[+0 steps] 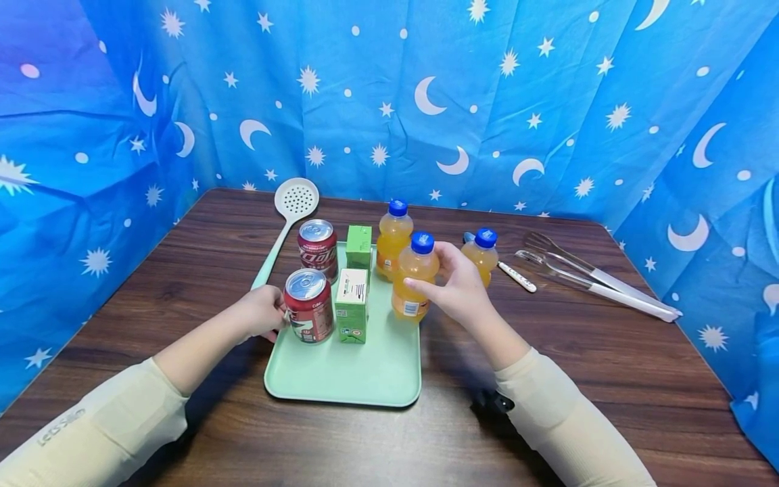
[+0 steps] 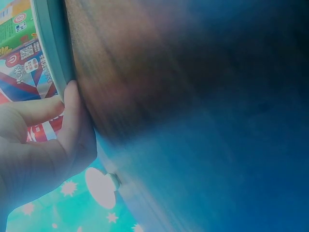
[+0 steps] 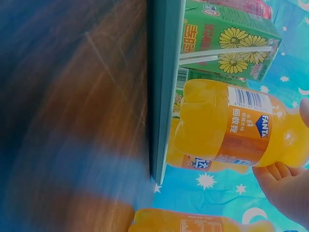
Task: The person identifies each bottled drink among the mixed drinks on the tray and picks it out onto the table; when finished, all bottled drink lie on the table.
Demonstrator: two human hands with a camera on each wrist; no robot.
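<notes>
Cream fabric sleeves (image 1: 115, 426) flank a pale-green plastic tray (image 1: 341, 379): left hand (image 1: 262, 312) pinches it, right hand (image 1: 458, 284) a blue-capped orange plastic bottle (image 1: 406, 276). Probably loading; lower it next.

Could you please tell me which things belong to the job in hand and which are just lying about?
Likely the job:
tray, its rim pinched by the left hand
orange bottle in the right hand
front red can, rear red can
front carton, rear carton
second bottle, on the tray
third bottle, off the tray

Apparently lying about:
skimmer
tongs
patterned-handled utensil
</notes>
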